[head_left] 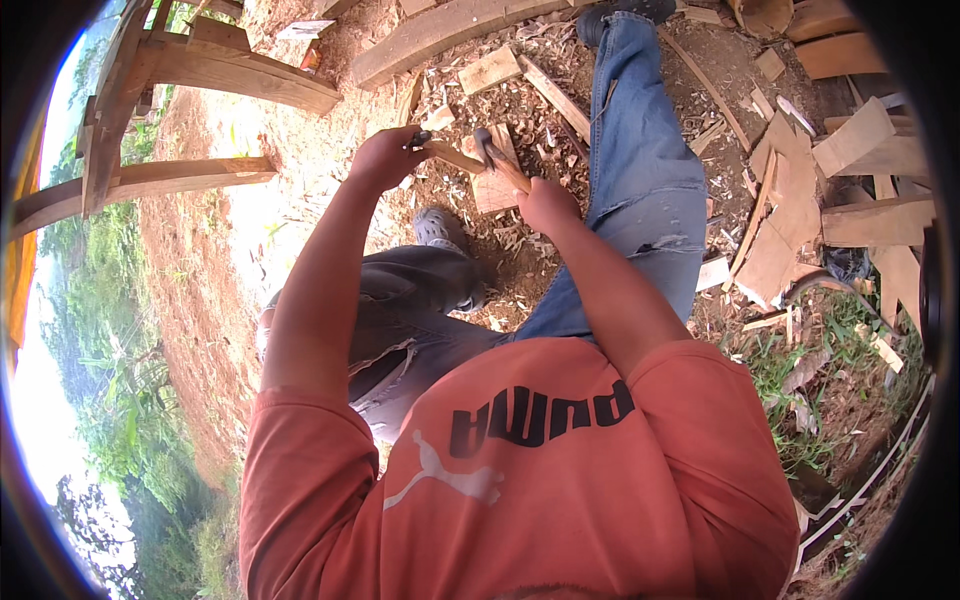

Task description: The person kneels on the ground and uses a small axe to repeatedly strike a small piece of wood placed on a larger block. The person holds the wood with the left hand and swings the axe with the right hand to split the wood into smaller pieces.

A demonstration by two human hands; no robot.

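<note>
My left hand (385,158) is closed round one end of a pale, carved wooden piece (455,156). A small dark part (420,138) shows at its fingers; I cannot make out what it is. My right hand (549,206) grips the wooden handle of a short tool with a dark metal head (484,142), perhaps a hatchet or adze. The head sits at the far end of the pale piece; whether they touch is unclear. Below both lies a wooden block (496,192) on the ground, partly covered by the tool.
Wood chips (530,125) litter the ground round the block. A long beam (430,45) lies beyond, near an offcut (490,70). My legs in torn jeans (645,170) flank the work. Boards and scraps (790,205) pile up at right; a timber frame (210,70) stands at left.
</note>
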